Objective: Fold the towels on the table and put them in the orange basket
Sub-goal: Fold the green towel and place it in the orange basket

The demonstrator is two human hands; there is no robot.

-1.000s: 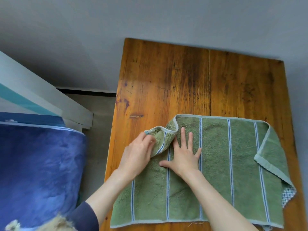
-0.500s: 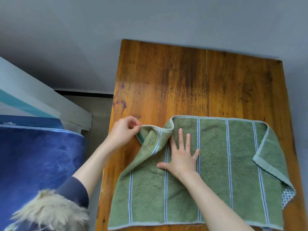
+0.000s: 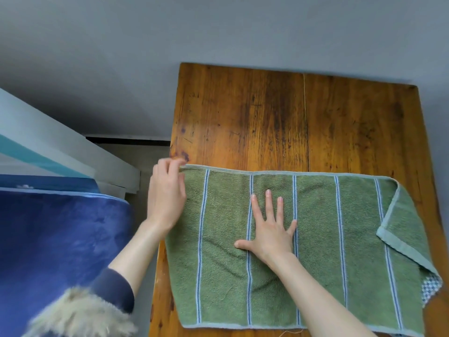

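Fingers of the left hand curl at the green towel's far-left corner, grip unclear, right hand splayed flat mid-towel on the worktop; best flatten the flipped right corner before folding; basket unseen.

Table's far half bare (towel nearer).

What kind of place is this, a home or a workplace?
Probably a home, perhaps a bedroom: a worn wooden table against a plain grey wall, a green towel being folded, and a blue blanket beside it.
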